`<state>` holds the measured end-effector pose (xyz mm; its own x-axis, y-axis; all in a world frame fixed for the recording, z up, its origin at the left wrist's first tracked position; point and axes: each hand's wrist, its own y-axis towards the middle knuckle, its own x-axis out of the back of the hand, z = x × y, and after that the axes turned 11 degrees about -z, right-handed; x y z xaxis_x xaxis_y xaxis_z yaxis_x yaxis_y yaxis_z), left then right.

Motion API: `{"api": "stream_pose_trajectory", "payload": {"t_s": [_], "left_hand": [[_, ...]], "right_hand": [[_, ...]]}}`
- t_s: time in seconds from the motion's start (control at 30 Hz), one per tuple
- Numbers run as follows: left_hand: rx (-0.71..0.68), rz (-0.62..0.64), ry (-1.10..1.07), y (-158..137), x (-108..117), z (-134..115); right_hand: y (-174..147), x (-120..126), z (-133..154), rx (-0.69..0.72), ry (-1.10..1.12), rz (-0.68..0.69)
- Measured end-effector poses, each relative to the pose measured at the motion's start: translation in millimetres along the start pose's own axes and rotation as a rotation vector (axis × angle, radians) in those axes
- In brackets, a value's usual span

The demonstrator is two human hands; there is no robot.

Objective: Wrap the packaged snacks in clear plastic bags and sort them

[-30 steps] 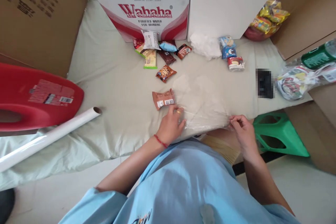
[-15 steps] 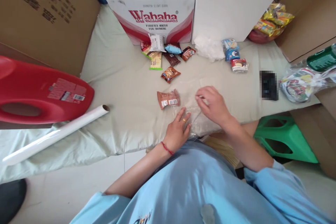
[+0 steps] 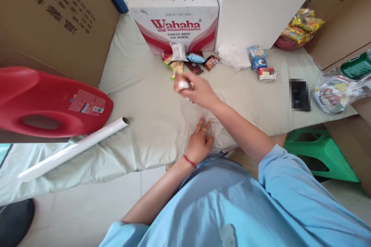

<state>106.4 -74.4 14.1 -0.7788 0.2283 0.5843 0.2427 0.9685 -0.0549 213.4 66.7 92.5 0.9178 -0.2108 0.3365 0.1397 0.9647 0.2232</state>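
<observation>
My right hand (image 3: 199, 92) is closed around a snack packet (image 3: 183, 85), smeared by motion, with a whitish part showing at the fingers. It hovers over the cloth just in front of a pile of snack packets. A sliver of an orange-brown cookie packet (image 3: 191, 85) shows by my right fingers. Resting flat with fingers stretched, my left hand (image 3: 199, 143) presses on a clear plastic bag (image 3: 218, 135) near the front edge. In the pile are a white packet (image 3: 179, 51), a light blue packet (image 3: 196, 58) and a brown packet (image 3: 211, 62).
A Wahaha carton (image 3: 176, 23) stands behind the pile. Crumpled clear plastic (image 3: 234, 56) and blue and red packets (image 3: 266, 74) lie to the right. On the left are a red jug (image 3: 58, 100) and a white roll (image 3: 75, 149). A green stool (image 3: 333, 158) is below right.
My right hand has moved left and away from me, off the plastic bag, and the brown packet that lay left of the bag is now in it. My left hand stays on the bag.
</observation>
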Motion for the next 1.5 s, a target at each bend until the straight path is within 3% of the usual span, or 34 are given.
{"api": "stream_pose_trajectory", "payload": {"t_s": [0.1,0.17,0.27,0.4,0.5,0.67,0.87,1.03,1.23,1.5], "left_hand": [[0.026,-0.031,-0.067,1,3,1],[0.024,-0.071,-0.109,4,5,3],[0.021,-0.148,-0.163,12,8,9],[0.010,-0.212,-0.183,22,15,21],[-0.028,-0.210,-0.102,20,23,28],[-0.080,-0.215,0.064,-2,34,23],[-0.194,-0.307,0.316,2,37,10],[-0.317,-0.157,0.529,26,31,29],[-0.289,-0.110,0.689,24,25,43],[-0.246,-0.130,0.697,15,25,38]], "right_hand": [[-4,53,-2,0.084,0.086,-0.139],[-19,86,-18,0.131,-0.024,-0.206],[-55,120,-60,0.177,-0.351,-0.100],[-94,138,-106,0.170,-0.815,0.004],[-98,141,-112,0.171,-0.921,-0.040],[-84,135,-80,0.232,-0.855,-0.087],[-84,95,-68,0.250,-0.834,0.111],[-93,87,-82,0.190,-0.799,0.259],[-97,101,-85,0.264,-0.809,0.298],[-102,80,-74,0.339,-0.867,0.310]]}}
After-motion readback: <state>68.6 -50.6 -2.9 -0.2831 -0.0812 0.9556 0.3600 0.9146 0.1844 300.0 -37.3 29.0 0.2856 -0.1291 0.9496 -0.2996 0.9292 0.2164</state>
